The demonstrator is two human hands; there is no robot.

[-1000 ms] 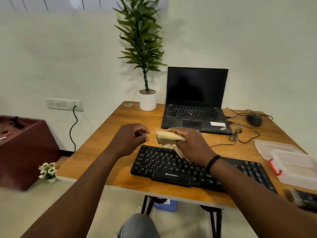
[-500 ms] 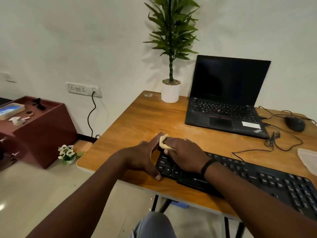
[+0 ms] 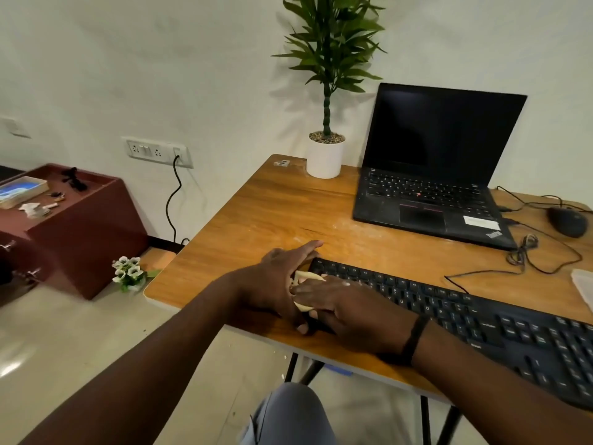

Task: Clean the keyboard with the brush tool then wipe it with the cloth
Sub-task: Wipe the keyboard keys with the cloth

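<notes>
The black keyboard [image 3: 481, 319] lies along the front of the wooden table [image 3: 272, 213]. My right hand [image 3: 346, 309] lies on the keyboard's left end and holds a pale yellow cloth [image 3: 306, 277] down on the keys. Only small bits of the cloth show past the fingers. My left hand [image 3: 272, 284] rests against the keyboard's left edge, its fingers straight and its thumb near the front corner. No brush tool is in view.
An open black laptop [image 3: 430, 175] stands behind the keyboard, with a potted plant [image 3: 324, 155] to its left. A mouse [image 3: 566, 221] and loose cables lie at the right, beside the edge of a clear container [image 3: 584, 284]. A dark red cabinet [image 3: 80, 213] stands on the floor at the left.
My right hand brought the cloth from above the keyboard down onto its left end. My left hand opened and settled against the keyboard's left edge. My view turned left.
</notes>
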